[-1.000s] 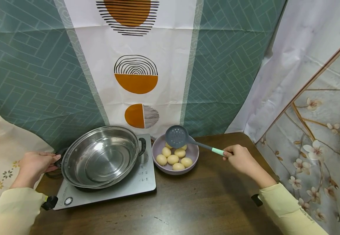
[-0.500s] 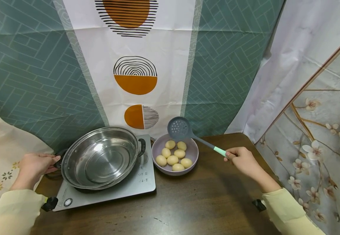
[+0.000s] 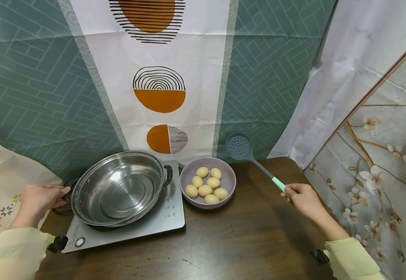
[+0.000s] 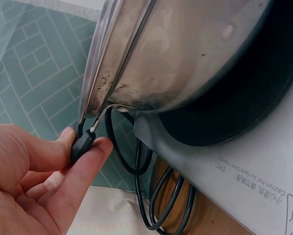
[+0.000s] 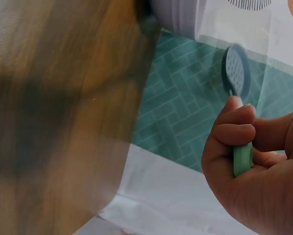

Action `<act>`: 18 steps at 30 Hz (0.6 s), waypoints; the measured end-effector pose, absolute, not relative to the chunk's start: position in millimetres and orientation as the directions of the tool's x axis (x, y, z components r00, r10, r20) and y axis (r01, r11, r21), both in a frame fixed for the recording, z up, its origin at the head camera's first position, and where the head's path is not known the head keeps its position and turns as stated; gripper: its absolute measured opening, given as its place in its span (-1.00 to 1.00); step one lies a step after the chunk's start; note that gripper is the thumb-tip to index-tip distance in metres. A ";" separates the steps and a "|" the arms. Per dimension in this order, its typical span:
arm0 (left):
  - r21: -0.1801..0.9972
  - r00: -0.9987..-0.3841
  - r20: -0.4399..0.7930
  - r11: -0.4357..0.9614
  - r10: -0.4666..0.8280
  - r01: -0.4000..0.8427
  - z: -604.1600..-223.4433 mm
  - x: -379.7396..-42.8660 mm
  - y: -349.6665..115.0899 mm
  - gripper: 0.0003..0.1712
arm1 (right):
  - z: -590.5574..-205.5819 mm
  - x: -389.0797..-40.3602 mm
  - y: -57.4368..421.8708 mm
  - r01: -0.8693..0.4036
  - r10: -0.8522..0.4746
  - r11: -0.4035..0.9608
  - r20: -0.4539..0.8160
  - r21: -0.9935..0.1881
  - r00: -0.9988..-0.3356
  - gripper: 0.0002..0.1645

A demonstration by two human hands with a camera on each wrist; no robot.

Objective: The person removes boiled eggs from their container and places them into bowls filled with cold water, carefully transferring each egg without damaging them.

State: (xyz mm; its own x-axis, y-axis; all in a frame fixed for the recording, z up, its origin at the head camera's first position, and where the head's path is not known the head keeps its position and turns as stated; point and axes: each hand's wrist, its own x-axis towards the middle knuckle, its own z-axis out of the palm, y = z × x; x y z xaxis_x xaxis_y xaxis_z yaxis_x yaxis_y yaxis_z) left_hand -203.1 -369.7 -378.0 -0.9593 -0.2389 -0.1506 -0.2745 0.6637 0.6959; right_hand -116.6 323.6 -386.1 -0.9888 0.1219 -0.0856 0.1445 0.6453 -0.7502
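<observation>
My left hand (image 3: 41,200) pinches the black side handle (image 4: 83,146) of a wide steel pot (image 3: 118,190), thumb on one side and fingers on the other. The pot stands on a silver induction cooker (image 3: 125,233), and its inside is bare metal. In my right hand (image 3: 301,198) is a grey slotted skimmer (image 3: 239,146), gripped by its mint-green handle (image 5: 243,159). The skimmer's perforated head is raised above the table's back edge, to the right of a mauve bowl (image 3: 231,186). Several pale yellow, egg-shaped pieces (image 3: 205,190) lie in that bowl.
Behind the cooker's left side, a black cord (image 4: 141,196) hangs in loops. The brown wooden table (image 3: 224,241) ends at a patterned teal and white curtain (image 3: 269,97). A floral curtain (image 3: 381,175) closes off the right side.
The skimmer has moved right and up from over the bowl, uncovering the pieces at its back. My right hand has shifted right and slightly nearer. The left hand keeps its hold.
</observation>
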 end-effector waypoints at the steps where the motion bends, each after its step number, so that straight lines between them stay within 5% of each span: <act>1: 0.698 -0.960 -0.149 0.662 -0.237 -0.272 -378.1 -203.2 -369.7 -0.30 | -387.1 -115.1 325.6 0.157 0.129 0.643 -0.096 -0.750 -0.987 -0.61; 18: 0.702 -0.959 -0.155 0.657 -0.236 -0.275 -381.6 -204.9 -372.0 -0.25 | -415.9 -106.2 352.2 0.354 0.165 0.547 -0.316 -0.759 -0.934 -0.56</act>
State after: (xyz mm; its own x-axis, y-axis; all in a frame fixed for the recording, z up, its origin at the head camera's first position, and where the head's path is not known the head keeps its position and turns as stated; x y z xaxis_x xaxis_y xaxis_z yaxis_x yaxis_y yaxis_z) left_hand -204.9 -372.0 -381.6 -0.9594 -0.2356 -0.1550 -0.2748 0.6574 0.7017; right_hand -106.2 352.2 -415.9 -0.9342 0.1651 -0.3162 0.3536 0.5471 -0.7587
